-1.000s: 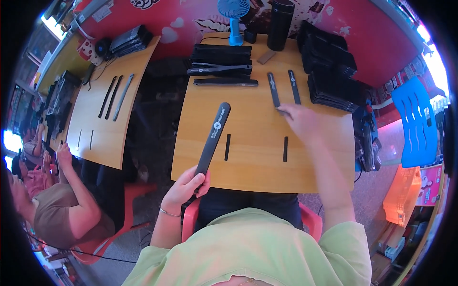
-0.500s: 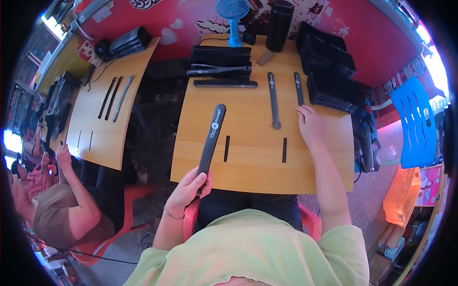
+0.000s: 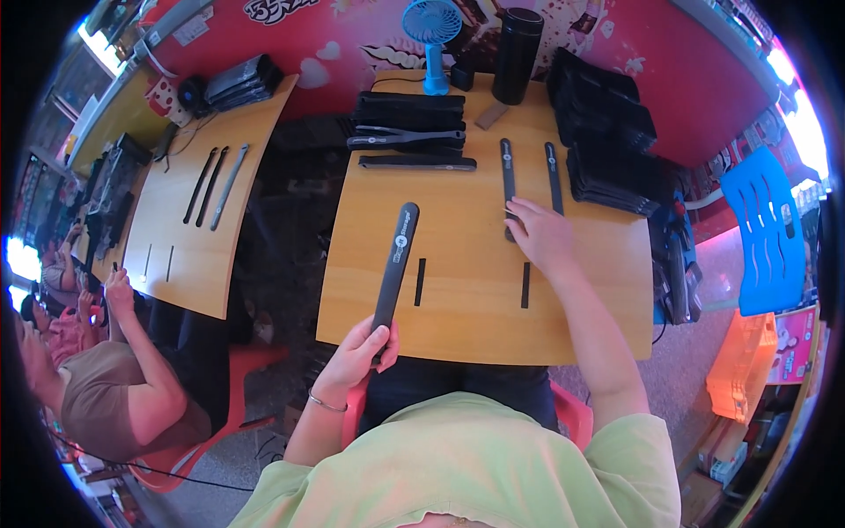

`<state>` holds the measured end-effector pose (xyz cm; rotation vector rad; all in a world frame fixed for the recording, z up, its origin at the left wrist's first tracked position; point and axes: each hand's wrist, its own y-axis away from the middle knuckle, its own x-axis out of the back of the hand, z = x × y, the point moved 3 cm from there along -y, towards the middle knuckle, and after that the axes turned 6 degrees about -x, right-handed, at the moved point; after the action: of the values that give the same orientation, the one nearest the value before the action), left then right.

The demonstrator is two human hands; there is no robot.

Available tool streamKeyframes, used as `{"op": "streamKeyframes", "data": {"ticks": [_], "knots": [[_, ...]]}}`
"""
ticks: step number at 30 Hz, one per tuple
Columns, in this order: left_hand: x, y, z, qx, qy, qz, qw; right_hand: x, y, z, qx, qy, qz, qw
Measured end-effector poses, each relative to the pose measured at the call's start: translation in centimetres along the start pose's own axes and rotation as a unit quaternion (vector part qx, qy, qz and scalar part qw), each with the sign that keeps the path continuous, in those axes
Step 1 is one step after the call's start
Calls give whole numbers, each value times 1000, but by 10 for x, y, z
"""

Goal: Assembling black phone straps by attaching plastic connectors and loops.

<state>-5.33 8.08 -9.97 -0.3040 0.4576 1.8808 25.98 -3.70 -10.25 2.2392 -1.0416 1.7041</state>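
My left hand (image 3: 363, 350), with a bangle at the wrist, grips the lower end of a long dark grey strap (image 3: 398, 264). The strap tilts up over the near left of the table, its rounded, white-printed end uppermost. My right hand (image 3: 541, 236) is at the lower part of another dark grey strap (image 3: 507, 167) lying on the table. Its fingers are bent together, with a small pale tip showing at them; what they hold is too small to make out. A third strap (image 3: 552, 167) lies just to the right, its lower end close behind the hand.
Stacked black straps (image 3: 409, 110) lie at the back left, black packs (image 3: 607, 132) at the back right. A blue fan (image 3: 433, 53) and a black cylinder (image 3: 518, 57) stand behind. Two black strips (image 3: 420, 282) mark the tabletop (image 3: 475, 326). A co-worker (image 3: 132, 378) sits left.
My right hand has moved left and slightly nearer, from the right strap's lower end to the middle strap. The left hand and its strap have shifted slightly right and nearer.
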Motion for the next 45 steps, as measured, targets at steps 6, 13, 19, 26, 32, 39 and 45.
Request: {"op": "streamKeyframes", "data": {"ticks": [6, 13, 19, 26, 32, 39, 45], "knots": [[3, 0, -3, -11, 7, 25, 1000, 4, 1, 22, -41, 1, 8, 999], [2, -2, -1, -7, 15, 47, 999, 1, -40, -2, -143, -198, -13, 970], [7, 6, 4, -26, 27, 62, 997, -62, -105, -1, -209, -276, -88, 934], [14, 10, -2, -23, 32, 78, 996, -91, -125, -25, -198, -275, -91, 936], [15, 6, -2, -34, 42, 70, 996, -98, -130, -43, -216, -290, -95, 927], [6, 6, -1, -34, 40, 66, 996, -100, -129, -49, -203, -297, -101, 928], [-2, -5, -1, -52, 146, 106, 982, -48, -90, -49, -114, -299, -94, 943]]}}
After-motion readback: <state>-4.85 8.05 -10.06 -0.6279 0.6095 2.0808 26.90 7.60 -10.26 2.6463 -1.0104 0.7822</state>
